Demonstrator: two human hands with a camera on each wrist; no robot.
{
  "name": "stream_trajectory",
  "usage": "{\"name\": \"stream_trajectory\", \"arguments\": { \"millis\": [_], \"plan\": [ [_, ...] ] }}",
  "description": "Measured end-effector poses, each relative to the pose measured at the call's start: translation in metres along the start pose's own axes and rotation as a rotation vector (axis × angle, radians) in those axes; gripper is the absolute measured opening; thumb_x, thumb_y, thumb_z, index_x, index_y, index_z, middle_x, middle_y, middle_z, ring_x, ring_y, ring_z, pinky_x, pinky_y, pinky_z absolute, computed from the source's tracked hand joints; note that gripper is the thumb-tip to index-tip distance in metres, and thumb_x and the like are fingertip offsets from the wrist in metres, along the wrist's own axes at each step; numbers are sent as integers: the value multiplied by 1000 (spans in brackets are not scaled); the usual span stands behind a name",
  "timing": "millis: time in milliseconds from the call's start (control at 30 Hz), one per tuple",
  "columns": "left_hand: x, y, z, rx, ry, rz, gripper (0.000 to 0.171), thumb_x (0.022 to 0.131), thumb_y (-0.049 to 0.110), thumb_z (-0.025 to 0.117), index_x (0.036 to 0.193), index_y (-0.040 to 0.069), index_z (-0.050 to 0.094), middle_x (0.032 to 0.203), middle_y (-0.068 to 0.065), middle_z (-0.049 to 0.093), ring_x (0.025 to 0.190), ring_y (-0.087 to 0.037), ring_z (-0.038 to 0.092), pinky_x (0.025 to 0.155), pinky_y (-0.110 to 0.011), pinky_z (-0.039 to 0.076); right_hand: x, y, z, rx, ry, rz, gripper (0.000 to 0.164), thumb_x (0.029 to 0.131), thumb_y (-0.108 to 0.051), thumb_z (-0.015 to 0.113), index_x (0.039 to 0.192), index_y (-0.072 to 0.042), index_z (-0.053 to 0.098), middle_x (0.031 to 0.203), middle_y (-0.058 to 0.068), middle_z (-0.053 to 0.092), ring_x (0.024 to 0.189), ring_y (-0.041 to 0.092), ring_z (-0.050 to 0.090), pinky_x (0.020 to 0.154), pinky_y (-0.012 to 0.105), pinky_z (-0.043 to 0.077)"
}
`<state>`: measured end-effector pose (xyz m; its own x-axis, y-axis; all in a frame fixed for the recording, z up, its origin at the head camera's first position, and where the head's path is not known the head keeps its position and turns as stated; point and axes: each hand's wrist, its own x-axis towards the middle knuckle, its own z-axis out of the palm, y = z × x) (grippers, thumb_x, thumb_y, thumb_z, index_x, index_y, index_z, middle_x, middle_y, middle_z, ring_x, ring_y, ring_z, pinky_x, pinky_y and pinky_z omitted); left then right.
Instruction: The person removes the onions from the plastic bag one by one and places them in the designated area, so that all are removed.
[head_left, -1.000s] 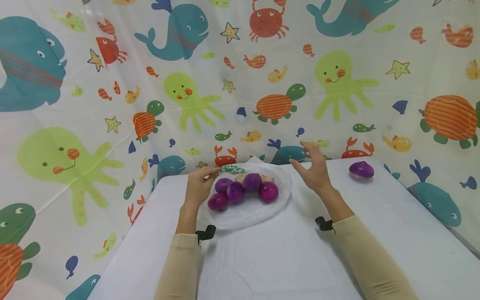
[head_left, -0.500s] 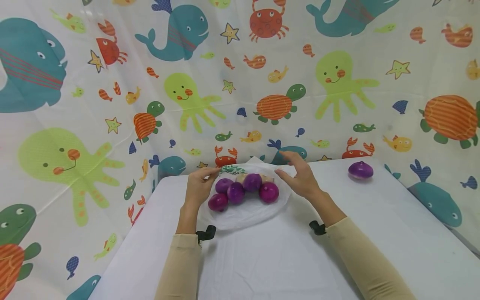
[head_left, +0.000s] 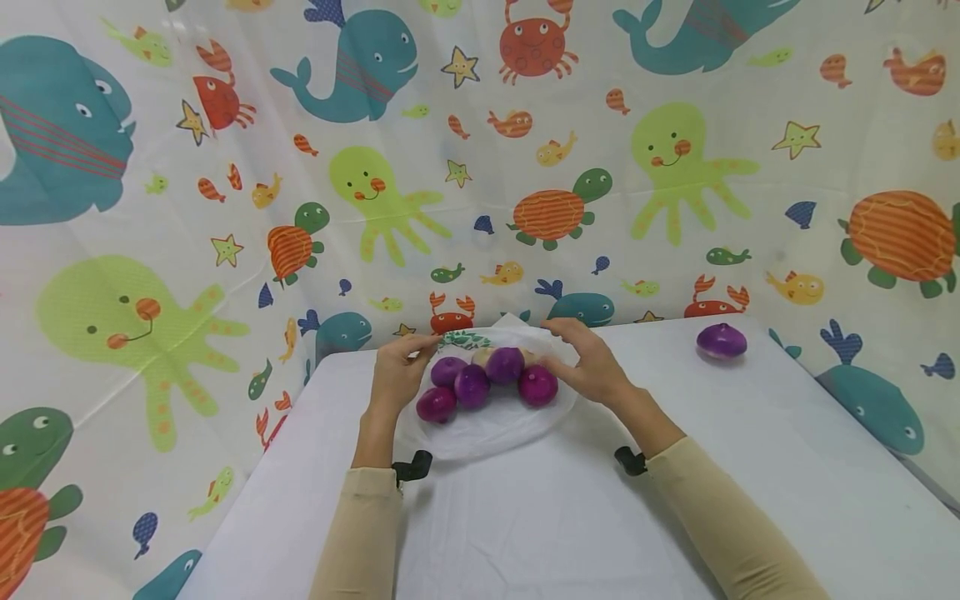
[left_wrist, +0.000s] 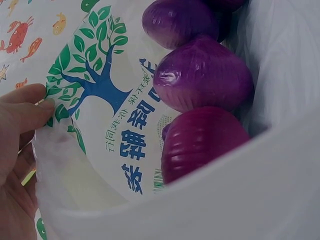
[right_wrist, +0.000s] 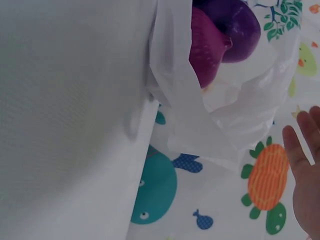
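Several purple and magenta onions (head_left: 471, 387) lie inside a white plastic bag (head_left: 487, 433), its mouth spread wide. Green leaves and a blue tree trunk (left_wrist: 100, 87) are printed on the bag. At the bag's left side, my left hand (head_left: 397, 375) pinches the rim between thumb and fingertips. My right hand (head_left: 594, 367) hovers by the bag's right side, thumb and fingers apart, holding nothing. Its thumb is close to the magenta onion (head_left: 537, 386); whether it touches the plastic I cannot tell. Paler, beige items (head_left: 482, 356) sit partly hidden behind the onions.
One more purple onion (head_left: 722, 341) lies on the white-covered table (head_left: 547, 525), toward the back right. Behind the table hangs a curtain (head_left: 465, 125) printed with sea animals. A black wrist camera (head_left: 412, 465) sits on each forearm.
My right hand has moved left and slightly down, from beside the bag to its right edge. The left hand keeps its pinch on the rim, and the onions stay put.
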<state>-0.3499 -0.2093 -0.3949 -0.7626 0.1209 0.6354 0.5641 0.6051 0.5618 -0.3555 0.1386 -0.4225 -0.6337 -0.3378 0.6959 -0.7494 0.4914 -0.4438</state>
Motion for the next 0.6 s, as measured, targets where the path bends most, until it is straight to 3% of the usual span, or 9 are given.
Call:
{"name": "stream_trajectory", "arguments": {
  "millis": [333,600],
  "plan": [
    [0,0,0,-7,3,-7,21,98,4,70,115,11,81,109,-7,79,101,-24,74,87,-40,64,-2,-5,5,34,-104,14,55,90,-27,84,139,-12,65,137,7,67,130,27,61,110,54,52],
    [0,-1,0,-13,5,-11,22,98,3,71,115,12,81,109,-6,79,102,-23,74,87,-40,64,-5,-5,10,38,-196,57,50,90,-26,83,137,-16,68,126,2,72,113,27,66,102,49,59]
  ]
}}
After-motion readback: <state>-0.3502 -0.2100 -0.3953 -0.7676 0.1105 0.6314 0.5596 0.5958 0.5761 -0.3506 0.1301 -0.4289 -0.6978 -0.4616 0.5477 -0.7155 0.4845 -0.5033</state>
